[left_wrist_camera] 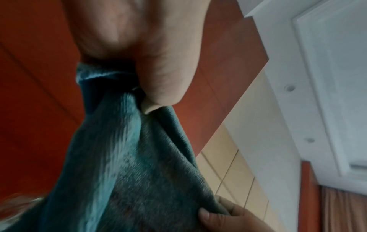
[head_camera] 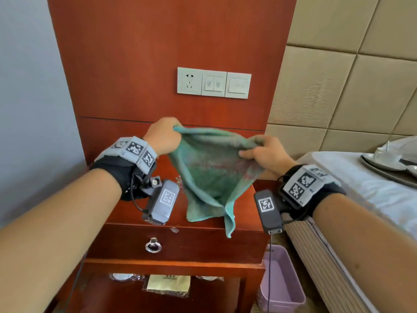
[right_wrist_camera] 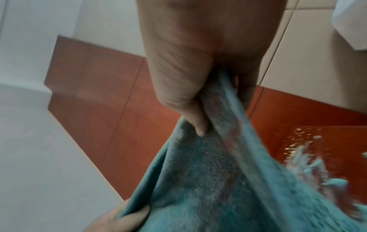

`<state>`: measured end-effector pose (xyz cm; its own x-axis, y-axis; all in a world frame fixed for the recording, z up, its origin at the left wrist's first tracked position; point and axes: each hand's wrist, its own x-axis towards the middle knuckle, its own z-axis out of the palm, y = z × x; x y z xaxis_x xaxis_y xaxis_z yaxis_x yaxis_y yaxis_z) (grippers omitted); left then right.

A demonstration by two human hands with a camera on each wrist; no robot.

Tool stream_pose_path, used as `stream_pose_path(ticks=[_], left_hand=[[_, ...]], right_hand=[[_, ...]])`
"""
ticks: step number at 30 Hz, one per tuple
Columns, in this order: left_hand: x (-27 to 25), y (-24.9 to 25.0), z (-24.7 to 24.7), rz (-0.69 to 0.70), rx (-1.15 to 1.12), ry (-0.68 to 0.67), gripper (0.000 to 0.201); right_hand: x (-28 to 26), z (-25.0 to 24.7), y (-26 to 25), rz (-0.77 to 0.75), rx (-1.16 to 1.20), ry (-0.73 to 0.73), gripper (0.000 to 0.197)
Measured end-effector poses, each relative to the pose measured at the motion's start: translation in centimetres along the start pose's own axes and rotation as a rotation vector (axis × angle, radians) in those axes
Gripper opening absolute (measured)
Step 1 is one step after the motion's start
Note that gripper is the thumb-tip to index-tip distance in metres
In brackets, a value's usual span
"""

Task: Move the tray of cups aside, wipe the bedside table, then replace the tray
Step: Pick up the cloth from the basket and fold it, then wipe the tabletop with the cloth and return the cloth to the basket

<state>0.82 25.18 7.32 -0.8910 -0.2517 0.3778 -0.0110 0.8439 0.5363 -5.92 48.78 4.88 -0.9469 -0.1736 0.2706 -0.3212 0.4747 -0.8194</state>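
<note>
the left hand [head_camera: 163, 137] and the right hand [head_camera: 265, 152] each pinch a top corner of the teal cloth [head_camera: 209, 175], fingers and thumb curled over its edge, so it hangs spread between them above the tabletop [head_camera: 203, 219]. held that way it opens out flat, probably so it can be folded or laid down as a pad for wiping. its lower corners droop to the front of the tabletop, one trailing past the edge over the drawer [head_camera: 180, 242]; whether it touches the wood is unclear. small specks of debris [head_camera: 179, 179] lie on the tabletop just left of the cloth, so the wiping looks not yet finished. the tray of cups [head_camera: 388, 168] sits on the bed [head_camera: 361, 190], well to the right of the tabletop, out of the cloth's way. a lilac bin [head_camera: 279, 283] stands on the floor beside the tabletop's right leg.
</note>
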Motion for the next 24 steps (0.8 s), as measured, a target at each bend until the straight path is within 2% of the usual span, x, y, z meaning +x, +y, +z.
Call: stream_pose_path(ticks=[3,6,7,8,10,12,14,17,20,24], left_hand=[[-1.7,-1.5,3.1,0.017,0.118,-0.253,0.028],[-2.7,-1.8,5.5,0.028,0.077,-0.582,0.037],[-3.0,-1.6,6.1,0.029,0.045,-0.638,0.039],[-3.1,-1.4,6.6,0.038,0.031,-0.638,0.044],[-3.0,-1.2,7.3,0.065,0.062,-0.505,0.054],[-3.3,-1.3,8.2,0.137,0.084,-0.421,0.040],[-3.8,-1.3,9.4,0.188,0.078,-0.511,0.030],[-4.4,-2.5,11.7,0.193,0.115,-0.770,0.031],[-4.1,-3.8,12.5,0.220,0.251,-0.875,0.049],[-2.6,-3.5,11.6,0.238,0.416,-0.993,0.056]], right_hand=[[-1.1,1.4,3.0,0.047,-0.215,-0.169,0.020],[-2.5,2.8,3.9,0.100,-0.153,-0.382,0.010],[-2.8,3.2,4.1,0.119,-0.121,-0.406,0.011],[-2.8,3.6,4.3,0.135,-0.106,-0.393,0.023],[-2.7,3.9,4.8,0.132,-0.159,-0.304,0.042],[-3.0,4.4,5.0,0.074,-0.234,-0.249,0.043],[-3.7,5.4,5.0,0.055,-0.267,-0.340,0.042],[-4.7,7.8,5.3,0.037,-0.506,-0.671,0.057],[-4.3,8.9,6.0,0.065,-0.656,-0.725,0.062],[-2.5,9.3,6.1,0.104,-0.723,-0.765,0.065]])
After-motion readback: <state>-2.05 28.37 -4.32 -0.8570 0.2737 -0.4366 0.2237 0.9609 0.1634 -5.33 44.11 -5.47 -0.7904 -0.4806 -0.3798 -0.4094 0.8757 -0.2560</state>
